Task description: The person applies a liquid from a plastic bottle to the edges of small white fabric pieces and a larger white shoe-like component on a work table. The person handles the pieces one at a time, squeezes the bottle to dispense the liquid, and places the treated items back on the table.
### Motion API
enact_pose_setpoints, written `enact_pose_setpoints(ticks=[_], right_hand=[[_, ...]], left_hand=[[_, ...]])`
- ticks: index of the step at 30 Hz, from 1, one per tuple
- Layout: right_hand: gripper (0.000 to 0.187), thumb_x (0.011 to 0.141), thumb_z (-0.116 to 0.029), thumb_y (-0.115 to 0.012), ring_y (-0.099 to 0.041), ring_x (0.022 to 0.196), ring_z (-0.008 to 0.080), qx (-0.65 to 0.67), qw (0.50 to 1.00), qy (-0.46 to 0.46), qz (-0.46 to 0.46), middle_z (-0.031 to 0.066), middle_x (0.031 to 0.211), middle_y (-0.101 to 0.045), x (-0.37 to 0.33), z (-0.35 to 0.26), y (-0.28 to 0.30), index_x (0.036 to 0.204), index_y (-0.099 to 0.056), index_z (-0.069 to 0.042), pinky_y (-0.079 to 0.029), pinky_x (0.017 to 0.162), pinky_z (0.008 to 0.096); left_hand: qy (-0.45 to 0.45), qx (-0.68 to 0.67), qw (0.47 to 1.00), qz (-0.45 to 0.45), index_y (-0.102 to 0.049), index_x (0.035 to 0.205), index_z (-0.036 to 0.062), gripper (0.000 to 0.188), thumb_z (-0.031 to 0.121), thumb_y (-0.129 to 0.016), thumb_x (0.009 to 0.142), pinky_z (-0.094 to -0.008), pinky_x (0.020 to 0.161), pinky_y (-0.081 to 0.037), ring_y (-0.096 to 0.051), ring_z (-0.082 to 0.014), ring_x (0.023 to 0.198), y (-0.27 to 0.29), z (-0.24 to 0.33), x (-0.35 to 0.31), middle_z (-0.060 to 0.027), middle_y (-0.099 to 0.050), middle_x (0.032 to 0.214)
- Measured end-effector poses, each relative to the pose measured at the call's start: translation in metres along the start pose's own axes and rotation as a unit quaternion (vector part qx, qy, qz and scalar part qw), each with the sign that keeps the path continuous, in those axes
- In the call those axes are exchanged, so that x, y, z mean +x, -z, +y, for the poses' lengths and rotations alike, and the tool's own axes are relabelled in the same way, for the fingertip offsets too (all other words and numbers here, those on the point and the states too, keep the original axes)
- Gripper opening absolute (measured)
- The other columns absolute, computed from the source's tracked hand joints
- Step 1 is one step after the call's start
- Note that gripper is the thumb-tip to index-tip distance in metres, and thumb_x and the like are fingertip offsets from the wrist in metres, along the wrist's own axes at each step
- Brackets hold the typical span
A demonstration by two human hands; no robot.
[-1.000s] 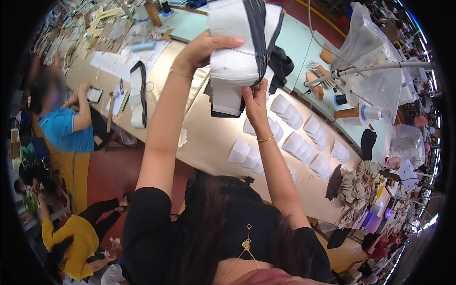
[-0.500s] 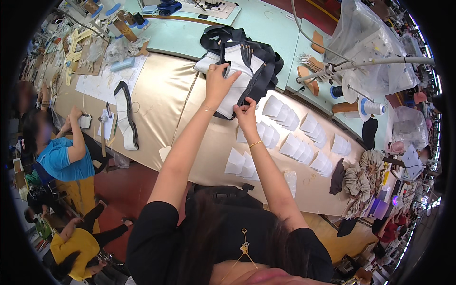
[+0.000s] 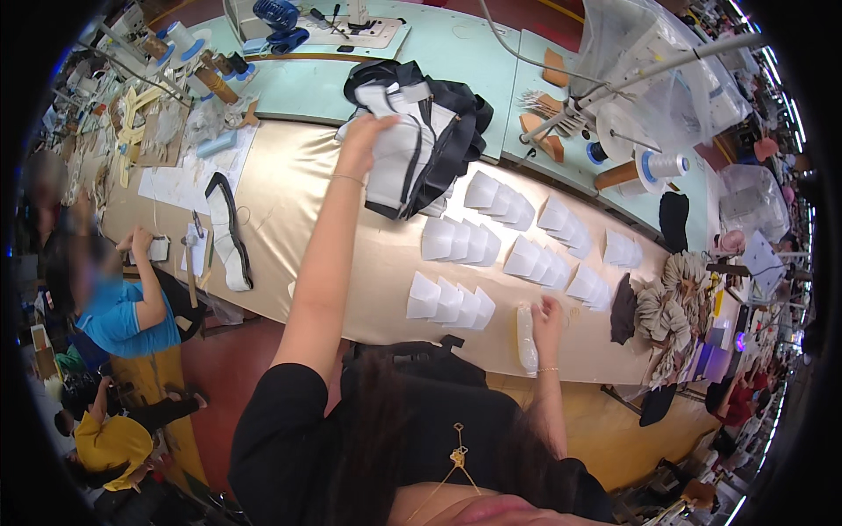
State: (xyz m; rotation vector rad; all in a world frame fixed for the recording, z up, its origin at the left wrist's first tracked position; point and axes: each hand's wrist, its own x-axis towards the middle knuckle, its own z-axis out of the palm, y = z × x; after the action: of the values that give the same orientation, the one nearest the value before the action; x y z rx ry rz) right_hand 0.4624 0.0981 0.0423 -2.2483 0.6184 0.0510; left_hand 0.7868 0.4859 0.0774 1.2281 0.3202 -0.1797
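On the far part of the table lies a heap of black-and-white fabric pieces (image 3: 456, 110), with black straps bunched round it. My left hand (image 3: 358, 145) is closed on the upper left edge of a white fabric panel with black trim (image 3: 399, 167), which lies over the front of the heap. My right hand (image 3: 548, 323) is low at the table's near edge, just right of a clear plastic packet (image 3: 526, 340). Its fingers are loosely bent and apart, and I see nothing in them. Several fanned stacks of white cut pieces (image 3: 460, 241) lie between my hands.
A pale green machine table (image 3: 491, 53) runs along the far side, with thread cones (image 3: 662, 165) at the right. Gathered beige fabric (image 3: 671, 302) sits at the right end. A white-and-black strip (image 3: 230, 232) lies at left, near a co-worker in blue (image 3: 132, 316).
My right hand has left the fabric and moved down and right to beside the plastic packet. My left hand stays at the white panel, which has shifted slightly left with the view.
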Motion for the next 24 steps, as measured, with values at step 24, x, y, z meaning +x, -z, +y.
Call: enact_pose_setpoints(ticks=[24], right_hand=[[0.069, 0.070, -0.018, -0.072, -0.050, 0.107, 0.0281, 0.250, 0.963, -0.100, 0.004, 0.0169, 0.121, -0.048, -0.035, 0.038, 0.035, 0.126, -0.036, 0.001, -0.040, 0.089, 0.0384]], left_hand=[[-0.049, -0.414, 0.872, -0.257, -0.031, 0.132, 0.0031, 0.057, 0.027, -0.050, 0.084, -0.0468, 0.087, -0.043, -0.059, -0.0350, 0.090, 0.022, 0.049, -0.258, -0.0147, -0.057, 0.096]])
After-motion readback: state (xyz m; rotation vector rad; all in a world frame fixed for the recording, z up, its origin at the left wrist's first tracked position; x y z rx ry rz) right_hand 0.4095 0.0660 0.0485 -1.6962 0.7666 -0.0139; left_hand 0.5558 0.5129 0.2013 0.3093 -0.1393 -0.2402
